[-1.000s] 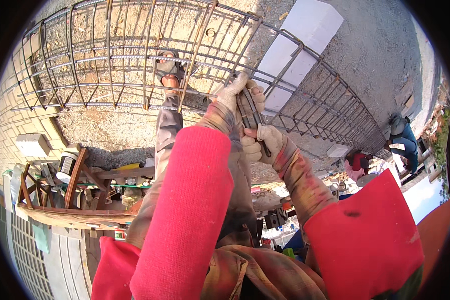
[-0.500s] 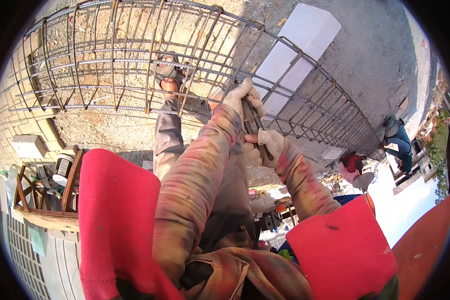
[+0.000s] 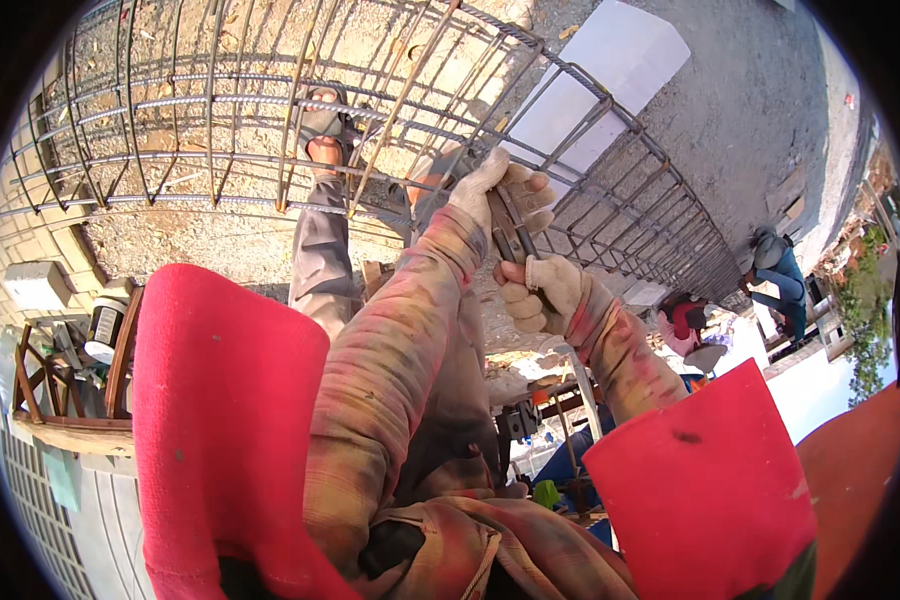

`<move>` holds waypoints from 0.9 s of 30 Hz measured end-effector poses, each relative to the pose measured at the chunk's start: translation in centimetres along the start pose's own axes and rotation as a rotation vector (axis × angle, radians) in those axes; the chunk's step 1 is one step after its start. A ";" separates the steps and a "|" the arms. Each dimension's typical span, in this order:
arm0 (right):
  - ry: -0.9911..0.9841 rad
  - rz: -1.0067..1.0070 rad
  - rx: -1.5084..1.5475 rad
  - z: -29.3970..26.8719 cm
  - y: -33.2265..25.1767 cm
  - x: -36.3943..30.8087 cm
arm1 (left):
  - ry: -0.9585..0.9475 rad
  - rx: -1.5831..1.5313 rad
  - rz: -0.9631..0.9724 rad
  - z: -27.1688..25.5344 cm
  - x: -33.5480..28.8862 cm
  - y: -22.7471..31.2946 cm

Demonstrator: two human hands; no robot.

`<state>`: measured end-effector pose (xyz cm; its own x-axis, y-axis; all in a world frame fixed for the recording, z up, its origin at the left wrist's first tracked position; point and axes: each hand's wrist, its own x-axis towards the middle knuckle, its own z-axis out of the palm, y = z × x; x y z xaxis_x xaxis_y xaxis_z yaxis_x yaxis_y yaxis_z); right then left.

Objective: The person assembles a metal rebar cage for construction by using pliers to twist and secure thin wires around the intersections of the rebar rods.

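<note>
My left hand (image 3: 482, 188), in a whitish work glove with some fingertips bare, curls around the upper end of dark metal pincers (image 3: 511, 232). It is right beside the bars of a long rebar cage (image 3: 422, 127). My right hand (image 3: 548, 291), gloved the same way, is closed around the lower end of the pincers, thumb lying along them. The palm hides most of the handle ends. Whether the left hand also holds tie wire cannot be made out. The cage runs across in front of me, from the left to the far right.
A pale flat board (image 3: 610, 70) lies under the cage. My sandaled foot (image 3: 322, 120) is beneath the bars. At left are a concrete block (image 3: 38, 286) and a wooden frame (image 3: 120, 350) beside a pot. Two other people crouch at the far right, one in blue (image 3: 782, 285).
My right hand has shifted slightly down and right along the pincers. The left fingers have loosened and spread a little. The view has also shifted, moving the cage up and left.
</note>
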<state>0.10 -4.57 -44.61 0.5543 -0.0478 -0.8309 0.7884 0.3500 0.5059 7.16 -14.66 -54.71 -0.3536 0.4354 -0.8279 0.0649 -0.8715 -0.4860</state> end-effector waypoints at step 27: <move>0.235 -0.315 -0.290 -1.1 3.3 4.0 | 0.242 0.432 0.160 -1.0 1.8 0.4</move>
<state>4.58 -2.56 -46.56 0.1990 0.0070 -0.9800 0.7829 0.6003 0.1632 7.45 -13.99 -56.65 -0.1412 0.2846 -0.9482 -0.3085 -0.9227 -0.2310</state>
